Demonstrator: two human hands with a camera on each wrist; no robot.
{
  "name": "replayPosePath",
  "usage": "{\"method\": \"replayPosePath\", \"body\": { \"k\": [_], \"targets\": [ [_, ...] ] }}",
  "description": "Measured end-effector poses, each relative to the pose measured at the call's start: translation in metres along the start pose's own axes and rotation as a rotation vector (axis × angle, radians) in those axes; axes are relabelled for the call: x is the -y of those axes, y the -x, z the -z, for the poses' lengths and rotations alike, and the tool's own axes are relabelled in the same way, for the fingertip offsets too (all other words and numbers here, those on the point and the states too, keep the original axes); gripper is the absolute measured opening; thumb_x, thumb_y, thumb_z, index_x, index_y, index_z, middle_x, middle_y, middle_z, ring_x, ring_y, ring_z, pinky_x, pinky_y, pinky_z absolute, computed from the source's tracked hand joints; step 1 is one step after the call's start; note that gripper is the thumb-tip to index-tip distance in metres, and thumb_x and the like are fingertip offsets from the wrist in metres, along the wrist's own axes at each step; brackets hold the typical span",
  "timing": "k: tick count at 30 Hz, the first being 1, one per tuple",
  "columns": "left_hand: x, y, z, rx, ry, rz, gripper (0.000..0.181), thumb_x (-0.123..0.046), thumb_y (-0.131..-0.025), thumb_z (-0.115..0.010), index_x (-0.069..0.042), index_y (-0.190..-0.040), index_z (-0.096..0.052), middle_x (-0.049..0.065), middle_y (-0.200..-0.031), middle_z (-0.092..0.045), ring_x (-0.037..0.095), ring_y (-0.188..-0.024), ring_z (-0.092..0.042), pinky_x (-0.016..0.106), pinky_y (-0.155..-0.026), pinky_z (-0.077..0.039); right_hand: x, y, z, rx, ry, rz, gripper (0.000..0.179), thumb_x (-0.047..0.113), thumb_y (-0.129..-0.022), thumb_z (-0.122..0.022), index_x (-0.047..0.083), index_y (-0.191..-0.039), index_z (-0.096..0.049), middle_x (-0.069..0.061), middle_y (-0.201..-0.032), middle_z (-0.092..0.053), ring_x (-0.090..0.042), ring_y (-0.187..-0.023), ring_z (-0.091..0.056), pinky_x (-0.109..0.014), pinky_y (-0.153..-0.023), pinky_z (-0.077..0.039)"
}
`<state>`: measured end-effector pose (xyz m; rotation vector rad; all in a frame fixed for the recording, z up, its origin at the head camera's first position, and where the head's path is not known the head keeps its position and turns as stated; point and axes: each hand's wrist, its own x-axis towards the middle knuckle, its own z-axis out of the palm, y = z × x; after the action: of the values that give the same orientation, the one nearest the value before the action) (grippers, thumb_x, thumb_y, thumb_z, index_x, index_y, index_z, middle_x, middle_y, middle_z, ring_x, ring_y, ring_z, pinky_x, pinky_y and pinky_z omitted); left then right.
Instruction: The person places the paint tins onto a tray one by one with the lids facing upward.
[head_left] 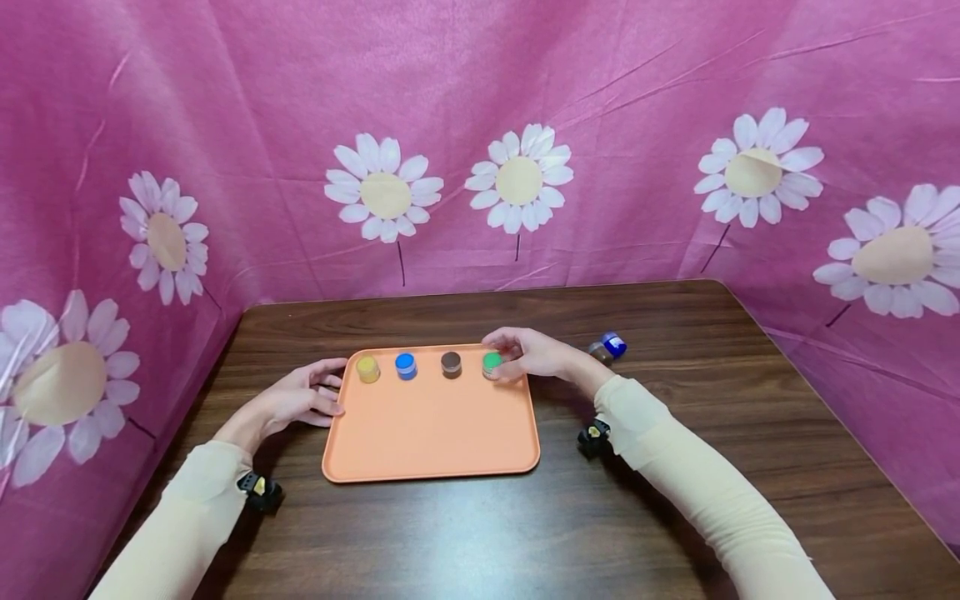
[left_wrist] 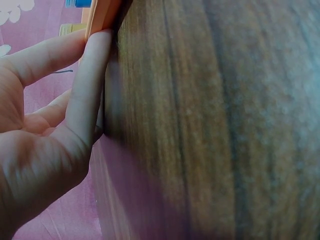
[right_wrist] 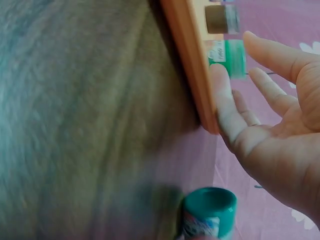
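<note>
An orange tray (head_left: 431, 433) lies on the table, with a row of small jars along its far side: a yellow jar (head_left: 367, 369), a blue jar (head_left: 406, 366), a dark brown jar (head_left: 451, 364) and a green jar (head_left: 491, 363). At the tray's left edge rests my left hand (head_left: 303, 396); its thumb and a forefinger touch the rim, seen closely in the left wrist view. My right hand (head_left: 528, 354) is around the green jar at the far right corner. Its thumb tip overlaps the jar's base in the right wrist view, while the other fingers stand apart from it.
Beyond the right wrist lie another blue jar (head_left: 614, 344) and a brownish jar (head_left: 600, 352), partly behind the forearm. The right wrist view has a teal-looking jar (right_wrist: 209, 212) at its bottom edge. A pink flowered cloth (head_left: 450, 75) surrounds the dark wooden table (head_left: 420, 542).
</note>
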<state>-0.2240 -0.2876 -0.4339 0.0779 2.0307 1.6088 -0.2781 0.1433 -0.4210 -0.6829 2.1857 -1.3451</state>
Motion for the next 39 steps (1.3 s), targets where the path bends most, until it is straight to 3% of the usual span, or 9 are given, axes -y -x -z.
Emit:
{"method": "replayPosePath", "body": {
  "k": [5,11,15,20,26,33,39],
  "targets": [
    [0.000,0.000,0.000,0.000,0.000,-0.001,0.094,0.009,-0.083,-0.072,-0.001,-0.159,-0.018,0.024,-0.130,-0.040,0.023,-0.094,-0.063,0.044,-0.080,-0.061,0.004,0.013,0.015,-0.029,-0.020,-0.029,0.051,0.009,-0.096,-0.070,0.001,-0.142,-0.050,-0.021,-0.139,-0.054,-0.027,-0.111,-0.059,-0.046,-0.083,-0.059],
    [0.000,0.000,0.001,-0.004,-0.006,-0.002,0.094,0.009,-0.084,-0.072,-0.002,-0.160,-0.017,0.025,-0.131,-0.040,0.023,-0.094,-0.064,0.044,-0.079,-0.061,0.011,0.033,0.042,-0.117,0.036,-0.044,0.045,0.018,-0.098,-0.069,0.006,-0.139,-0.055,-0.022,-0.139,-0.052,-0.031,-0.112,-0.060,-0.047,-0.084,-0.058],
    [0.000,0.000,0.001,-0.004,-0.004,-0.001,0.094,0.009,-0.084,-0.072,-0.002,-0.160,-0.017,0.025,-0.132,-0.039,0.023,-0.094,-0.064,0.044,-0.079,-0.061,0.010,0.049,0.062,-0.188,0.034,-0.037,0.041,0.020,-0.098,-0.069,0.007,-0.135,-0.058,-0.022,-0.131,-0.056,-0.037,-0.110,-0.059,-0.047,-0.082,-0.059],
    [0.002,-0.001,0.001,-0.006,-0.006,0.002,0.094,0.009,-0.084,-0.072,-0.002,-0.160,-0.017,0.025,-0.132,-0.039,0.022,-0.093,-0.065,0.044,-0.079,-0.061,0.003,0.072,0.085,-0.267,0.046,-0.038,0.039,0.022,-0.099,-0.068,0.005,-0.134,-0.059,-0.016,-0.118,-0.058,-0.036,-0.102,-0.060,-0.045,-0.079,-0.059],
    [0.004,-0.001,0.001,-0.011,-0.001,0.004,0.094,0.009,-0.084,-0.072,-0.002,-0.160,-0.018,0.025,-0.133,-0.038,0.021,-0.092,-0.065,0.044,-0.079,-0.061,-0.009,0.096,0.107,-0.342,0.147,-0.060,0.041,0.022,-0.099,-0.068,0.004,-0.135,-0.058,-0.022,-0.126,-0.059,-0.030,-0.094,-0.062,-0.041,-0.076,-0.059],
    [0.005,0.000,0.001,-0.012,-0.004,0.007,0.094,0.009,-0.084,-0.072,-0.002,-0.160,-0.017,0.025,-0.133,-0.038,0.021,-0.093,-0.064,0.043,-0.079,-0.061,-0.038,0.112,0.123,-0.381,0.223,-0.145,0.051,0.026,-0.099,-0.069,0.001,-0.140,-0.053,-0.027,-0.134,-0.056,-0.028,-0.102,-0.063,-0.041,-0.079,-0.059],
    [0.003,0.000,0.000,-0.007,-0.004,-0.004,0.093,0.009,-0.084,-0.071,-0.002,-0.160,-0.017,0.025,-0.133,-0.039,0.022,-0.094,-0.064,0.042,-0.077,-0.062,-0.064,0.117,0.123,-0.356,0.133,-0.201,0.064,0.027,-0.095,-0.074,0.000,-0.146,-0.046,-0.029,-0.138,-0.047,-0.020,-0.096,-0.059,-0.038,-0.074,-0.058]
  ]
}}
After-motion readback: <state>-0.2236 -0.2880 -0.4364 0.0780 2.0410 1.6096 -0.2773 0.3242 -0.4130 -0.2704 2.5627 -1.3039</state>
